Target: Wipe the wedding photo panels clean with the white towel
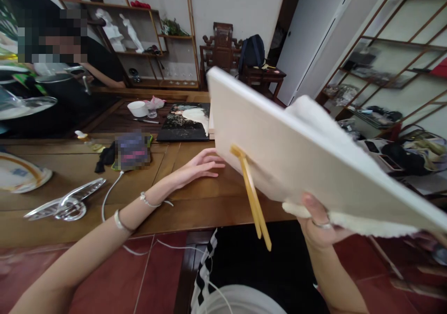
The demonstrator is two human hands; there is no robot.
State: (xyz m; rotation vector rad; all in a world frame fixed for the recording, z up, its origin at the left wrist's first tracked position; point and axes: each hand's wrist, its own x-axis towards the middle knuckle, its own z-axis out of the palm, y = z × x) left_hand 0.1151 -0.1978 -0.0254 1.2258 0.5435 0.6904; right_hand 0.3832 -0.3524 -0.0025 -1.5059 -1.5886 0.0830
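Observation:
My right hand [319, 223] grips the lower edge of a white stretched canvas [296, 151], held up and tilted in front of me, with a white cloth [314, 114] draped over its far edge. A yellow wooden stick [253, 197] hangs along the canvas's near face. My left hand [199, 165] lies flat on the wooden table [195, 207] with fingers stretched out, just left of the canvas's lower corner, holding nothing.
A dark painted picture [183, 123] lies flat further back on the table. A white bowl [138, 108], a small glass, a plate [21, 174], a silver leaf-shaped dish [66, 202] and a white cable [111, 188] sit at left. Another person sits at the far left. Shelves stand right.

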